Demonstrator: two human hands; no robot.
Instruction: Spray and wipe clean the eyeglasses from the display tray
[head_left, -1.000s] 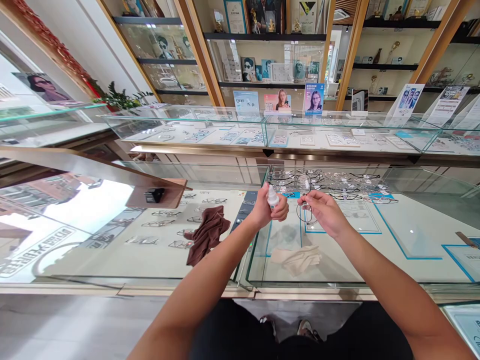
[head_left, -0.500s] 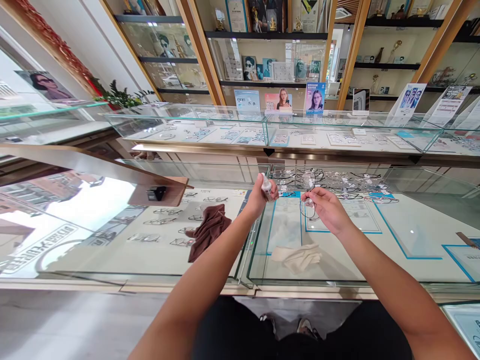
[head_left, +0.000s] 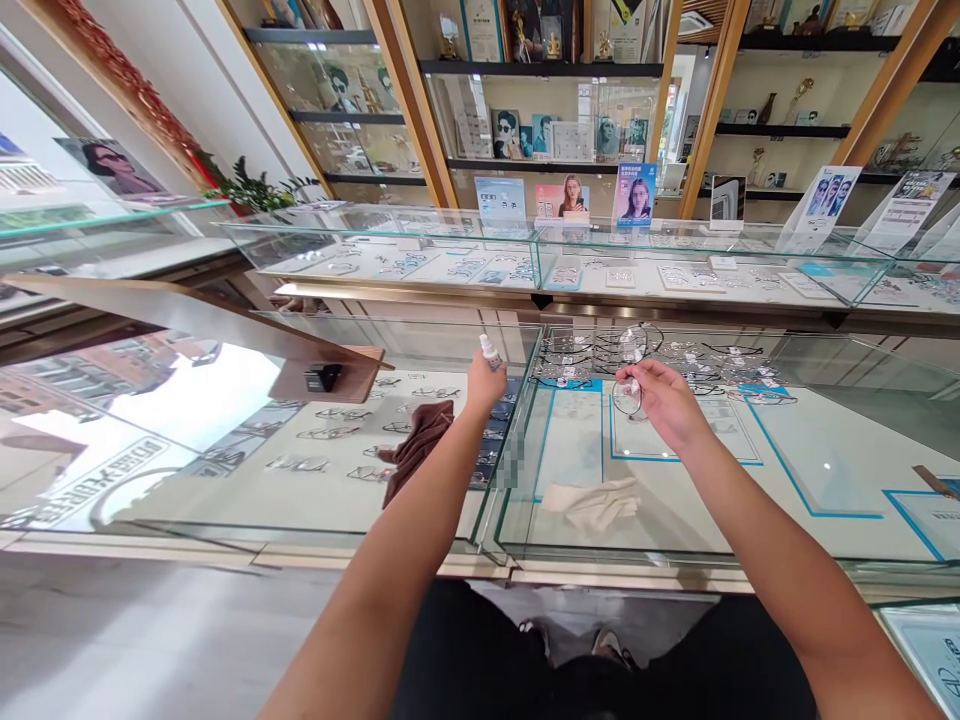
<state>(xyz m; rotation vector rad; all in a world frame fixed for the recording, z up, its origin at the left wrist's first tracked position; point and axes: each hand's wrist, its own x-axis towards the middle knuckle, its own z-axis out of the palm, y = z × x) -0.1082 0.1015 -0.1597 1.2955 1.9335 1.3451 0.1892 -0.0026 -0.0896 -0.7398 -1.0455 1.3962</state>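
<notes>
My left hand [head_left: 486, 385] is wrapped round a small white spray bottle [head_left: 490, 350], whose top sticks up above the fingers. It is held over the left glass counter, beyond a crumpled brown cloth [head_left: 421, 440] that my forearm partly covers. In my right hand [head_left: 667, 400] is a pair of eyeglasses [head_left: 627, 397], pinched between thumb and fingers. One round lens hangs below the fingertips and the other shows above them. A cream cloth [head_left: 590, 503] lies rumpled on the right glass counter, nearer to me than the glasses.
Rows of spectacle frames [head_left: 570, 350] sit in the glass counter [head_left: 675, 540]. At the left, a wooden board [head_left: 330, 375] with a small black object juts over the counter. A second display case [head_left: 420, 225] with standing cards runs behind. A plant [head_left: 259, 188] is at far left.
My left hand has moved left with the spray bottle, away from the eyeglasses. My right hand still holds the eyeglasses and has shifted slightly right. The view has turned a little.
</notes>
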